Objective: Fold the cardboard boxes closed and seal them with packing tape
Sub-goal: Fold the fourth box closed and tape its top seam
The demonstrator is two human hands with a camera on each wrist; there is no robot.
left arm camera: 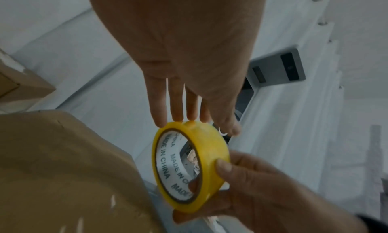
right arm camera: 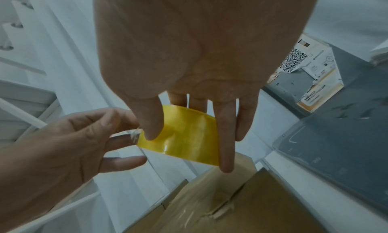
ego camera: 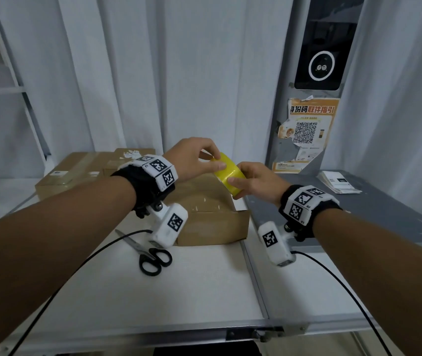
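The right hand [ego camera: 252, 181] grips the yellow tape roll [ego camera: 228, 176] just above the cardboard box [ego camera: 212, 217]. The left hand [ego camera: 194, 160] pinches at the roll's loose end. The sticky end could slip back or tear, because it is thin and hard to catch.
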